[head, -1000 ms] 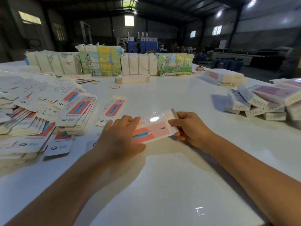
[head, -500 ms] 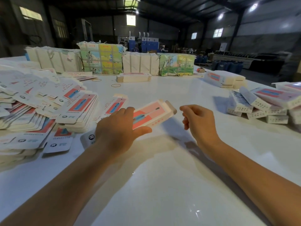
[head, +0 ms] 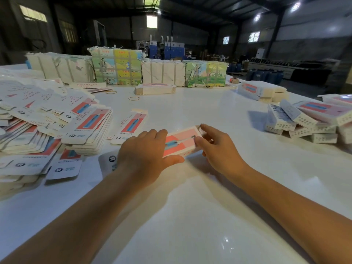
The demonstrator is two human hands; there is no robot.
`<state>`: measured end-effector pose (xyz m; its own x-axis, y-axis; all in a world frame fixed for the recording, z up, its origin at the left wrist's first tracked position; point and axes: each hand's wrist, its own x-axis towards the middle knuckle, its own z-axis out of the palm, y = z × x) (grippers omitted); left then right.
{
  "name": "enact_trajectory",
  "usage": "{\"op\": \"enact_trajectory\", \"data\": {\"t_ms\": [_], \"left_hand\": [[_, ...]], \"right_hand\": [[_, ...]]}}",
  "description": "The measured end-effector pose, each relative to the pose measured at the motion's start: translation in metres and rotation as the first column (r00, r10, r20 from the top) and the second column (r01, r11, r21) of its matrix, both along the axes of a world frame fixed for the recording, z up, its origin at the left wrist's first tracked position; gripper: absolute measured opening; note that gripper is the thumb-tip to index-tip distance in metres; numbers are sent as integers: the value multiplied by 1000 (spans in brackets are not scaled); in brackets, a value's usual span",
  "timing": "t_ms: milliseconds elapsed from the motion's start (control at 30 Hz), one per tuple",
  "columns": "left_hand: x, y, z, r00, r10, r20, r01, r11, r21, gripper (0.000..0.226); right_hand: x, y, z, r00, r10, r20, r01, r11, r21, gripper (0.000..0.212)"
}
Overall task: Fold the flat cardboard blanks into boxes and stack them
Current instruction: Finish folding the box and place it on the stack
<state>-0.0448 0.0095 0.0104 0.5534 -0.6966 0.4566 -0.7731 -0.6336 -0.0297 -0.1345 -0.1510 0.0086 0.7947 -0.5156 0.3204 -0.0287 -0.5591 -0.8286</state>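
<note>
A pink and white box [head: 180,142] is held just above the white table [head: 190,216], right in the middle, gripped from both ends. The left hand [head: 146,156] is wrapped round its near-left end, fingers curled over the top and thumb tucked underneath. The right hand [head: 219,149] is curled round the far-right end, fingertips pinching the edge. Both forearms are stretched out over the table. A sloppy heap of flat blanks [head: 43,126] is spread along the left, and finished boxes [head: 304,121] are piled on the right. Strapped bundles [head: 118,67] are lined up across the far edge, with a dim warehouse behind.
</note>
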Motion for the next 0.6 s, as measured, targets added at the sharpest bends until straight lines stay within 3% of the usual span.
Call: {"op": "enact_trajectory", "data": {"t_ms": [133,233,367,433,500,533,567,600], "left_hand": [[-3,0,-1,1000,-6,31,7,1000,-29,88],[-6,-3,-3,995,-20,95,22,1000,-21,87],[-6,-2,-3,997,-24,72,28,998,-53,86],[-6,-1,-3,998,-32,55,37,995,-90,85],[-5,0,-3,1000,-19,14,20,992,-123,84],[-4,0,-3,1000,-15,-16,12,989,-148,83],[-4,0,-3,999,-16,-41,9,985,-172,83],[-5,-1,-2,998,-16,-54,6,983,-185,83]], "right_hand": [[-1,-2,1,999,-24,40,24,1000,10,10],[1,-2,0,1000,-8,24,10,999,-51,11],[0,-4,2,1000,28,-10,-29,996,-84,10],[-2,-6,3,1000,-24,-20,19,978,-208,12],[-4,-11,5,989,-142,41,147,925,-350,40],[-4,-13,6,980,-181,81,198,926,-321,60],[-3,-16,8,977,-196,82,209,959,-191,77],[-2,-17,10,984,-168,54,166,985,42,85]]}}
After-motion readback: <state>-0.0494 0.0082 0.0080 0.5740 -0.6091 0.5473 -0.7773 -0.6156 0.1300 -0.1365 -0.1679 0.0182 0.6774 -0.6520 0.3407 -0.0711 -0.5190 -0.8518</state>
